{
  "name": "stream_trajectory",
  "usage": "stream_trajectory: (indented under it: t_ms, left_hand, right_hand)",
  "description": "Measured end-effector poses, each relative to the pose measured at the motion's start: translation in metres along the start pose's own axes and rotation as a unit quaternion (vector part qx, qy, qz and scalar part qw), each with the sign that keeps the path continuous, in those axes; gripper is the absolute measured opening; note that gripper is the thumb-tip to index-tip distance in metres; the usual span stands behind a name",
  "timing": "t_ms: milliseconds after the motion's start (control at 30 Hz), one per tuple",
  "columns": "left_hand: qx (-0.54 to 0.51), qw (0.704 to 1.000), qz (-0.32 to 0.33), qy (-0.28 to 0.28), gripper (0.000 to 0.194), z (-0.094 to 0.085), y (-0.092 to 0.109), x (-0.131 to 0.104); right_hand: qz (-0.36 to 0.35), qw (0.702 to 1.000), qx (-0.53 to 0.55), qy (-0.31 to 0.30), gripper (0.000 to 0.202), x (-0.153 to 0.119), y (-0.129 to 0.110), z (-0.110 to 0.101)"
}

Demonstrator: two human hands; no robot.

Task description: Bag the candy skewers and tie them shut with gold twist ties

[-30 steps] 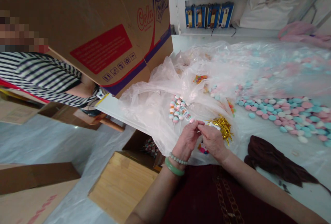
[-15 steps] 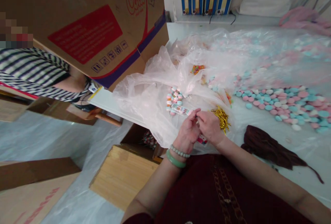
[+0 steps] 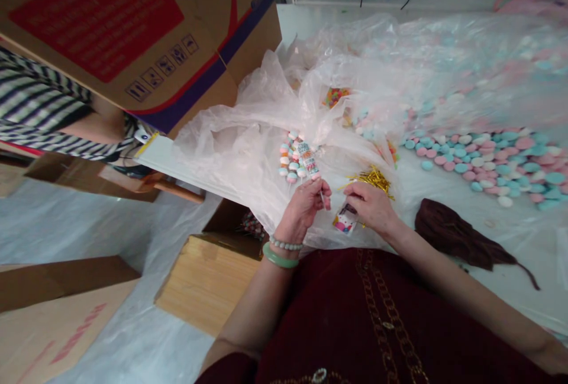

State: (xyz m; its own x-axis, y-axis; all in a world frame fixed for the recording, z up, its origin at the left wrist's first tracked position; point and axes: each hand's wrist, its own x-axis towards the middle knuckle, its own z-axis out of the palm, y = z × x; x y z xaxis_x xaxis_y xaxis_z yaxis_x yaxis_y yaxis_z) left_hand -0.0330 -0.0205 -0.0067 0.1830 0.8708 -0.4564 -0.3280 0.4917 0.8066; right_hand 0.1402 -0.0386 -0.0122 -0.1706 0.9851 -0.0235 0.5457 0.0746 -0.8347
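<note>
My left hand [image 3: 308, 202], with a bead bracelet and green bangle at the wrist, pinches the thin stick of a wrapped candy skewer [image 3: 309, 160], whose printed wrapper points away from me. Just beyond it, more pink, white and blue candy skewers [image 3: 289, 159] lie on the plastic sheeting. My right hand [image 3: 366, 203] has its fingers closed over the small printed card or packet [image 3: 344, 221]; whether it grips anything there is too small to tell. Gold twist ties [image 3: 376, 179] lie in a pile right beside its knuckles.
Loose pastel candies [image 3: 492, 162] spread over the right of the table under clear plastic [image 3: 257, 118]. A dark cloth [image 3: 457, 235] lies at the right. A large carton [image 3: 195, 70] stands at the left, near a person in a striped top [image 3: 39, 94]. An open box [image 3: 213, 283] sits below.
My hands have parted, the left moving left with the skewer, whose wrapper has turned to point farther away. My right hand is now beside the gold ties, and the view has shifted.
</note>
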Motion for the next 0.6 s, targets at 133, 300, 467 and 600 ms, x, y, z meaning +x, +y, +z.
stream_trajectory:
  t_ms: [133,300,467,600]
  left_hand:
    - [0.026,0.991,-0.114,-0.061,0.026,-0.017,-0.014,-0.007]
    - [0.054,0.989,-0.137,-0.008,0.029,-0.014,-0.036,-0.009]
    - [0.072,0.993,-0.074,0.060,0.031,-0.007,-0.035,-0.013]
    - [0.058,0.995,-0.055,0.062,0.029,0.006,-0.030,-0.016]
  right_hand:
    - [-0.112,0.964,-0.228,-0.085,0.018,-0.032,0.024,-0.002]
    - [-0.200,0.918,-0.333,-0.079,0.017,-0.049,0.038,0.013]
    - [-0.175,0.955,-0.239,-0.025,0.019,-0.040,0.031,0.013]
    - [-0.061,0.981,-0.176,0.059,0.017,-0.024,0.003,0.012]
